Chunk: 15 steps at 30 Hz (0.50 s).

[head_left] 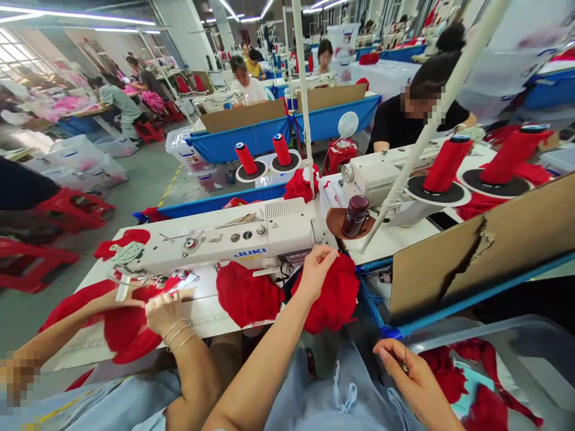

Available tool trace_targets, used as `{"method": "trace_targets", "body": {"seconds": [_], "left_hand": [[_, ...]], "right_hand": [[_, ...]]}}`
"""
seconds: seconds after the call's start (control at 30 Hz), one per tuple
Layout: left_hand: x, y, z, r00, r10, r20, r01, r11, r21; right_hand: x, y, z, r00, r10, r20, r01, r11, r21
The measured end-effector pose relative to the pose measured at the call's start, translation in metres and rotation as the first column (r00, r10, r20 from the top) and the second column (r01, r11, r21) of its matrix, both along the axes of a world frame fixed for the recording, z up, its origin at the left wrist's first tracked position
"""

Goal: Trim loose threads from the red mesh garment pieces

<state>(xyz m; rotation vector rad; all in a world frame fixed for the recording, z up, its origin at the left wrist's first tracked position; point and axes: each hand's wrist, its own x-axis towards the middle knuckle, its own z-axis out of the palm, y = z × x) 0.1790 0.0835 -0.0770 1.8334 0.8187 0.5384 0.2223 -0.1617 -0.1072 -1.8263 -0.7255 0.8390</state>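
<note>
My left hand (320, 261) is raised in front of the right end of a white JUKI sewing machine (287, 233), above a bundle of red cloth (335, 299). Its thumb and fingers are pinched together; what they hold, if anything, is too small to make out. Lower right, my right hand (406, 365) has its fingers curled round a small dark metal thing (405, 367), mostly hidden, beside a clear plastic bin (449, 332) with red cloth pieces (485, 410). Another red piece (249, 293) hangs over the table edge left of my left hand.
At the left, a co-worker's hands (164, 314) work red cloth (128, 329) under the needle end. A dark red lidded cup (356, 215) stands in a brown holder. Torn cardboard (476, 251) and a slanted white pole (404, 161) stand at right; red thread cones (448, 164) lie beyond.
</note>
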Motion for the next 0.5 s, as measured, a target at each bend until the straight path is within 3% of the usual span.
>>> {"method": "trace_targets", "body": {"seconds": [0.07, 0.13, 0.23, 0.3, 0.4, 0.47, 0.5], "left_hand": [[-0.020, -0.007, 0.018, 0.987, -0.022, 0.159, 0.027, 0.999, -0.033], [-0.043, -0.019, 0.035, 0.873, -0.062, 0.483, 0.176, 0.965, -0.194], [-0.082, -0.037, 0.053, 0.734, 0.001, 0.680, 0.298, 0.899, -0.322], [-0.114, -0.044, 0.058, 0.725, 0.027, 0.688, 0.313, 0.877, -0.364], [-0.167, -0.050, 0.057, 0.813, -0.044, 0.581, 0.332, 0.855, -0.398], [-0.200, -0.057, 0.054, 0.843, -0.015, 0.538, 0.289, 0.856, -0.428], [-0.214, -0.062, 0.052, 0.851, 0.016, 0.525, 0.256, 0.860, -0.441]], "right_hand": [[-0.004, 0.001, 0.007, 0.998, -0.065, 0.013, 0.064, 0.997, 0.038], [-0.008, 0.006, 0.015, 0.993, -0.119, -0.001, 0.119, 0.990, 0.072], [-0.012, 0.018, 0.026, 0.989, -0.137, -0.062, 0.144, 0.983, 0.117], [-0.014, 0.027, 0.033, 0.988, -0.143, -0.065, 0.153, 0.971, 0.186], [-0.019, 0.040, 0.045, 0.995, -0.095, -0.036, 0.102, 0.929, 0.355], [-0.027, 0.050, 0.055, 0.997, 0.068, -0.046, -0.041, 0.897, 0.440], [-0.032, 0.056, 0.061, 0.974, 0.218, -0.059, -0.167, 0.873, 0.457]]}}
